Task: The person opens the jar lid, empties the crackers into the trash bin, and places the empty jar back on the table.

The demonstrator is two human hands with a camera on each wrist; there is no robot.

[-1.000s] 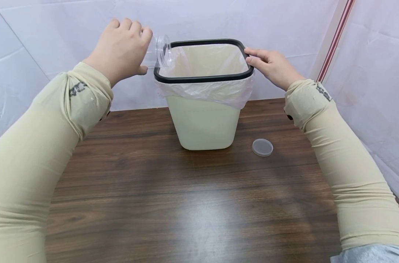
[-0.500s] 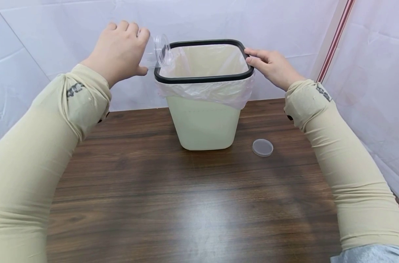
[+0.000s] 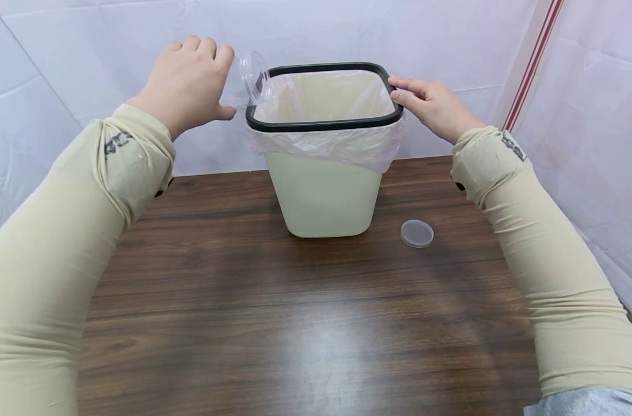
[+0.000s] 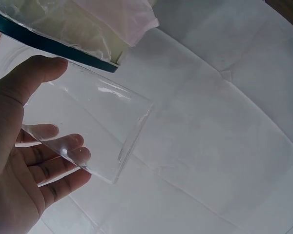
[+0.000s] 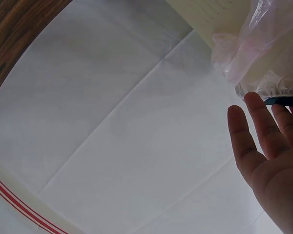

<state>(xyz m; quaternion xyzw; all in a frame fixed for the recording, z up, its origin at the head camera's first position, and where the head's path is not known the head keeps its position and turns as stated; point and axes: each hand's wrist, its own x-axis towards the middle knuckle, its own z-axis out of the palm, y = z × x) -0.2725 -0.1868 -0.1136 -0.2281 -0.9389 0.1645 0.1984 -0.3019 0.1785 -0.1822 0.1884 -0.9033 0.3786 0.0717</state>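
My left hand (image 3: 191, 86) grips a clear plastic jar (image 3: 253, 75) that lies tipped on its side, its ringed mouth over the left rim of a pale green trash bin (image 3: 326, 193). The left wrist view shows the transparent wall of the jar (image 4: 102, 122), with the thumb on one side and the fingers around the other; I see nothing inside. A pinkish translucent liner bag (image 3: 331, 141) folds over the bin's black rim. My right hand (image 3: 432, 107) rests at the rim's right corner with fingers extended. In the right wrist view, those fingers (image 5: 263, 124) look nearly straight beside the liner.
A round clear lid (image 3: 417, 233) lies flat on the dark wooden table (image 3: 274, 323), right of the bin. White sheeting (image 3: 440, 40) rises behind the bin and along both sides. A red-striped band (image 3: 534, 63) runs down the right corner.
The left hand has drifted slightly left and down, and the jar tilts a little more, its mouth still above the bin's left rim. The right hand, bin and lid stay essentially in place.
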